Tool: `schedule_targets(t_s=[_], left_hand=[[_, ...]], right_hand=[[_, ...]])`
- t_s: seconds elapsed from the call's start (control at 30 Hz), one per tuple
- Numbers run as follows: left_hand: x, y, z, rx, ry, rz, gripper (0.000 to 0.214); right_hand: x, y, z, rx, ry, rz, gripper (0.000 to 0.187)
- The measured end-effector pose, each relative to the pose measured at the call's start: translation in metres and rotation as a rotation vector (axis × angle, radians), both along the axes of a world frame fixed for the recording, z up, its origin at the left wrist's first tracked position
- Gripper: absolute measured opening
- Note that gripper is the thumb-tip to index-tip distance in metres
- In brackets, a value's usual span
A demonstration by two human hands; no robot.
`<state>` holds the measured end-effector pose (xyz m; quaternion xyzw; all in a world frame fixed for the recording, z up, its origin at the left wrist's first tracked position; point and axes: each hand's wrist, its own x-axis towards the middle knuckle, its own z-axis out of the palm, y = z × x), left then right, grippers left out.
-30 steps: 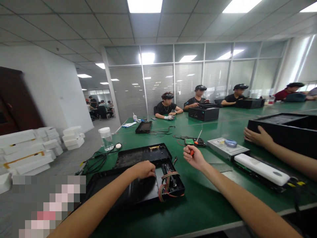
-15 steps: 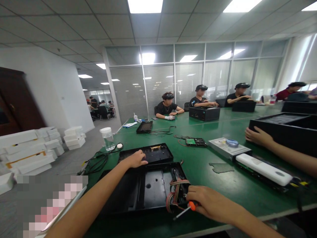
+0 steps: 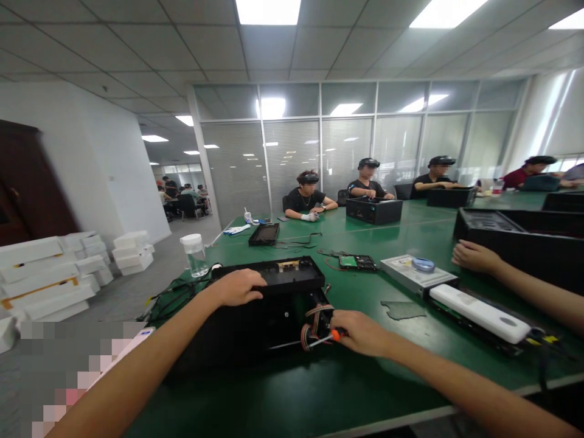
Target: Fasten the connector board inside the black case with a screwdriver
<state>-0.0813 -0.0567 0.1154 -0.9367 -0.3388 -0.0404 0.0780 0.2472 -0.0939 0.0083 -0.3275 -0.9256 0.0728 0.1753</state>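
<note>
A dark computer case (image 3: 241, 322) lies before me, tilted, with striped ribbon cables (image 3: 306, 333) at its right end. Along its far side is a shallow black panel (image 3: 301, 277) with a small gold-coloured part inside. My left hand (image 3: 239, 286) is closed over the panel's near edge at the left, its fingertips partly hidden. My right hand (image 3: 360, 331) is closed round a screwdriver (image 3: 336, 334) with an orange and black handle, its shaft pointing left across the cables. That hand is also against the case's right end; whether it grips the case too, I cannot tell.
Right of the case lie a green mesh piece (image 3: 404, 310), a hard drive (image 3: 358, 262), a metal drive box (image 3: 413, 274) and a long white device (image 3: 479, 312). A co-worker's hand (image 3: 477, 255) rests by a black case (image 3: 524, 243). A lidded cup (image 3: 195, 255) stands left.
The black case has tilted and its near side has risen, darkening its inside. My right hand and the screwdriver have moved up and left. My left hand has shifted slightly left.
</note>
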Motion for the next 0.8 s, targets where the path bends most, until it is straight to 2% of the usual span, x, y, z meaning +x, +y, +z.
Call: schedule_targets(t_s=[0.07,0.13,0.23,0.33,0.43,0.57,0.7,0.8], left_hand=[[0.002,-0.035,0.013,-0.016,0.001,0.012,0.021],[0.004,-0.070,0.016,-0.050,0.015,0.016,0.020],[0.003,-0.113,0.006,-0.092,0.042,0.027,0.016],[-0.002,-0.135,-0.015,-0.117,0.053,0.088,0.011],[-0.009,-0.139,-0.035,-0.137,0.059,0.124,0.009],[-0.010,-0.129,-0.052,-0.169,0.065,0.127,0.008],[0.004,-0.105,-0.054,-0.210,0.097,0.139,0.027],[0.026,-0.070,-0.050,-0.229,0.105,0.117,0.043]], right_hand=[[-0.012,0.030,-0.001,0.021,-0.012,0.013,0.017],[-0.025,0.056,-0.001,0.042,0.017,0.039,0.021],[-0.040,0.080,-0.002,0.052,0.083,0.077,0.028],[-0.040,0.092,-0.007,0.100,0.055,0.088,0.041],[-0.020,0.101,-0.015,0.173,-0.055,0.036,0.052],[0.021,0.115,-0.022,0.200,-0.125,-0.104,0.041],[0.045,0.122,-0.020,0.111,-0.076,-0.172,0.025],[0.044,0.120,-0.017,0.095,0.018,-0.188,0.023]])
